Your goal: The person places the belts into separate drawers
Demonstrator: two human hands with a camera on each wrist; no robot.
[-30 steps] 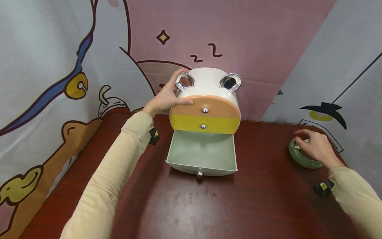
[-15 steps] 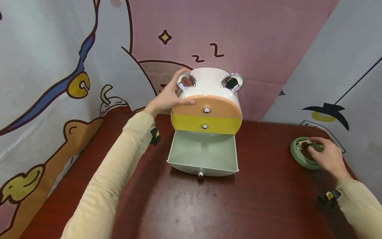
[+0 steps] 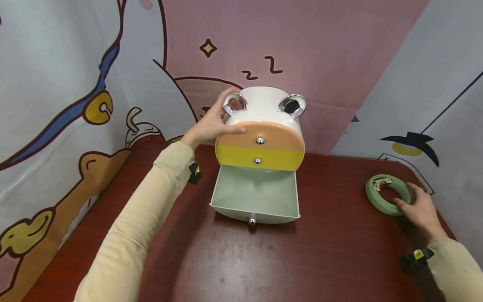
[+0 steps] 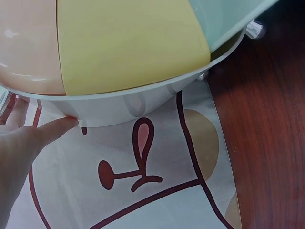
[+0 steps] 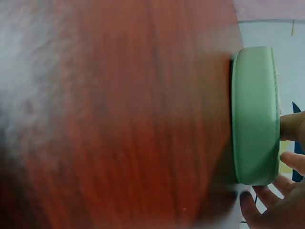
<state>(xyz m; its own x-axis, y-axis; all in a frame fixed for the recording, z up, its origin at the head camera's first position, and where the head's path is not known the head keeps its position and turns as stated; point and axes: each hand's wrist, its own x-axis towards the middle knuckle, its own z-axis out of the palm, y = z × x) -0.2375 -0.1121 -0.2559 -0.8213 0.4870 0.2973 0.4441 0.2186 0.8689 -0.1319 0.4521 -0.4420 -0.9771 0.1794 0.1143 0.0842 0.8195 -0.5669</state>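
A small frog-shaped drawer box (image 3: 264, 102) has a white body, silver ring eyes, and orange and yellow drawer fronts. Its bottom green drawer (image 3: 258, 191) is pulled out. My left hand (image 3: 211, 123) grips the box's upper left side, thumb across the orange front and fingers behind the left eye. In the left wrist view, fingers touch the white side (image 4: 109, 109). A green belt (image 3: 383, 203), coiled with a pale gold buckle (image 3: 380, 183), lies flat at the right. My right hand (image 3: 422, 209) holds its right rim, thumb toward the ring's middle, fingers around the outside.
Both things stand on a dark red wooden table (image 3: 241, 260). Behind and beside it hangs a cartoon-printed cloth (image 3: 320, 54), close to the box's back. The table's right edge runs near my right hand.
My right hand has moved from over the coil's middle to its right rim, uncovering the buckle. The belt has stayed in about the same place. My left hand keeps its hold.
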